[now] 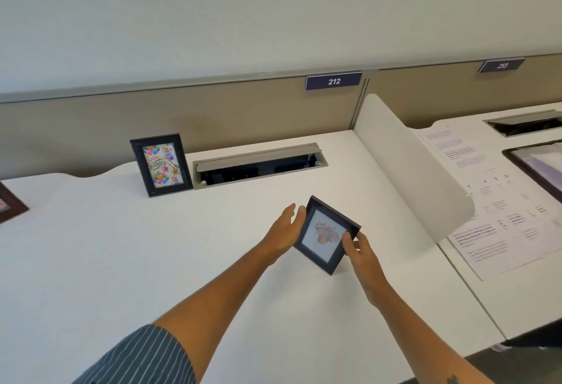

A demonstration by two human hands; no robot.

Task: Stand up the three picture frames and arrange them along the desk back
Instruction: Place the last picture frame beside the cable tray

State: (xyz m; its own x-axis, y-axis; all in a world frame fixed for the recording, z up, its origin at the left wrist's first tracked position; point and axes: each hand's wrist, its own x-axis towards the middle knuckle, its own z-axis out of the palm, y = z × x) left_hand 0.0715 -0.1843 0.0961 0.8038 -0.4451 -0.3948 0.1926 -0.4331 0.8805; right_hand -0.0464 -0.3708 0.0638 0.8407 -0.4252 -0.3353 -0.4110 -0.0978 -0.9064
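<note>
A small dark square frame [327,235] with an orange flower picture is tilted above the white desk [121,262], held between both hands. My left hand [284,231] presses its left edge with straight fingers. My right hand [360,251] grips its right lower edge, thumb on the front. A black frame with a birthday picture [161,164] stands upright at the desk back, left of the cable hatch. A brown frame [10,204] lies at the far left edge, partly cut off by the view.
An open cable hatch [260,164] is sunk into the desk back. A white curved divider [416,170] separates this desk from the right one, which carries printed papers [486,216] and a dark tray [538,164]. A tan partition [213,116] with label 212 runs behind.
</note>
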